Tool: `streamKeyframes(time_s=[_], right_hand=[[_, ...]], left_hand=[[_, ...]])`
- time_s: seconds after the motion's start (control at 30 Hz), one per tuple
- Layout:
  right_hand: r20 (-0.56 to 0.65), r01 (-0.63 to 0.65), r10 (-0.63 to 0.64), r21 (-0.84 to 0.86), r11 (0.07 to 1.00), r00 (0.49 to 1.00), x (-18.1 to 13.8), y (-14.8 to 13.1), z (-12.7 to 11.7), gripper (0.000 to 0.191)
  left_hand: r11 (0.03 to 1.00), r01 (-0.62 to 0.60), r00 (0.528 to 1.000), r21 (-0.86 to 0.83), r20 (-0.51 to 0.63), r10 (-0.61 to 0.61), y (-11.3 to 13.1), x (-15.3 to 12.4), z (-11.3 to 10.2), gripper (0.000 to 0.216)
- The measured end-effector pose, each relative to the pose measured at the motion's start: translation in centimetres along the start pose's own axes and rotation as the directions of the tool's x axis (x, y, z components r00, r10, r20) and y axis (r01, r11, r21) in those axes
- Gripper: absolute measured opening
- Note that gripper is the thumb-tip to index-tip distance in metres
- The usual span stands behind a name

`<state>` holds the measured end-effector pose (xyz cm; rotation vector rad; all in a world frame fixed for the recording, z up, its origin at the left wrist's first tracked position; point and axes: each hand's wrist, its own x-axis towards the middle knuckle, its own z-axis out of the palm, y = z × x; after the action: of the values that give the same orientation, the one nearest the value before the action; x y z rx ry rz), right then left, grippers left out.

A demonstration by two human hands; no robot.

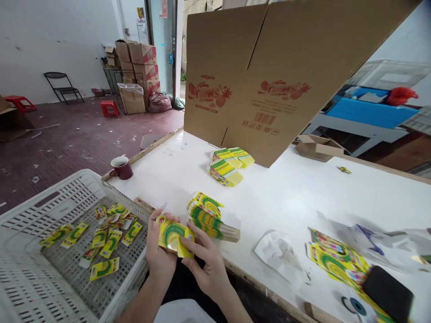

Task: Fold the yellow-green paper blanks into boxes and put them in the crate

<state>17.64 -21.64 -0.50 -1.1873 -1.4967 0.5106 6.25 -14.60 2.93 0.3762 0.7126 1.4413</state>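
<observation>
A small yellow and green carton (pixel 171 234) is between my two hands, over the table's near edge. My left hand (pixel 160 251) wraps around its left side, thumb on top. With thumb and fingers, my right hand (pixel 205 258) pinches the flap at the carton's right end. Just beyond them on the table lies a fanned row of flat yellow cartons (pixel 205 214). Farther back, more flat cartons (pixel 226 167) are stacked. To my left, a white plastic crate (pixel 81 179) contains several yellow cartons (pixel 111 242) scattered on its floor.
A large cardboard sheet (pixel 242 85) stands upright at the table's back. A dark red mug (pixel 121 168) sits at the left edge. On the right are crumpled white paper (pixel 278 251), yellow packaging (pixel 336 258), a black object (pixel 389 289) and a tape roll (pixel 355 306).
</observation>
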Motion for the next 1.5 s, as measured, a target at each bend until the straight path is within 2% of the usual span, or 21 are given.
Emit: streamKeyframes(time_s=[0.1,0.17,0.27,0.37,0.53,0.63,0.73,0.93,1.03,1.17,1.3,1.4,1.5], right_hand=[[0.159,-0.036,0.023,0.08,0.996,0.987,0.3,-0.1,-0.9,0.034],[0.186,-0.076,0.06,0.084,0.994,0.981,0.5,-0.2,-1.2,0.032],[0.06,-0.094,0.092,0.044,0.995,0.994,0.5,-0.2,-0.5,0.032],[-0.073,-0.066,0.068,0.024,0.998,0.995,0.4,-0.2,0.6,0.034],[0.01,-0.059,0.059,0.053,0.997,0.998,0.4,-0.5,0.6,0.031],[-0.052,-0.053,0.055,0.032,0.998,0.997,0.4,-0.5,0.6,0.033],[-0.089,-0.045,0.044,-0.01,0.999,0.995,0.3,-0.6,0.6,0.035],[0.145,-0.11,0.107,0.013,0.994,0.984,0.4,-0.8,-0.6,0.032],[0.089,-0.151,0.15,0.004,0.989,0.985,0.5,-0.4,-0.8,0.029],[-0.031,-0.103,0.102,-0.039,0.994,0.994,0.5,0.4,-0.9,0.031],[-0.034,-0.015,0.011,-0.104,0.994,0.999,0.6,1.2,-1.5,0.04],[-0.056,0.023,-0.033,-0.171,0.985,0.998,0.7,1.7,-2.0,0.044],[-0.057,0.028,-0.042,-0.224,0.974,0.998,0.7,1.9,-2.4,0.045]], left_hand=[[1.0,-0.004,1.0,-0.025,0.012,0.005,-0.1,0.6,-0.5,0.039],[0.999,0.009,1.0,-0.031,0.001,-0.009,-0.3,0.7,-0.5,0.039],[0.999,0.032,0.999,-0.019,-0.029,-0.033,-0.4,0.5,-0.3,0.044],[0.999,0.048,0.997,-0.009,-0.059,-0.048,-0.2,0.4,0.0,0.053],[0.996,0.085,0.984,0.018,-0.156,-0.081,0.0,0.4,0.0,0.061],[0.995,0.077,0.987,0.068,-0.145,-0.067,-0.3,-0.1,0.1,0.061],[0.994,0.012,0.996,0.106,-0.091,-0.003,-0.4,-0.5,0.2,0.059],[0.987,-0.079,0.995,0.141,-0.055,0.087,-0.5,-0.1,0.3,0.05],[0.968,-0.067,0.995,0.242,-0.052,0.082,-0.9,0.3,-0.1,0.051],[0.897,-0.102,0.99,0.43,-0.04,0.132,-1.3,1.0,-1.8,0.049],[0.855,-0.03,0.997,0.518,0.071,-0.008,-0.5,1.7,-3.3,0.038],[0.789,0.028,0.974,0.614,0.16,-0.159,0.8,1.8,-3.3,0.035],[0.726,0.084,0.947,0.683,0.171,-0.271,1.5,1.7,-2.8,0.038]])
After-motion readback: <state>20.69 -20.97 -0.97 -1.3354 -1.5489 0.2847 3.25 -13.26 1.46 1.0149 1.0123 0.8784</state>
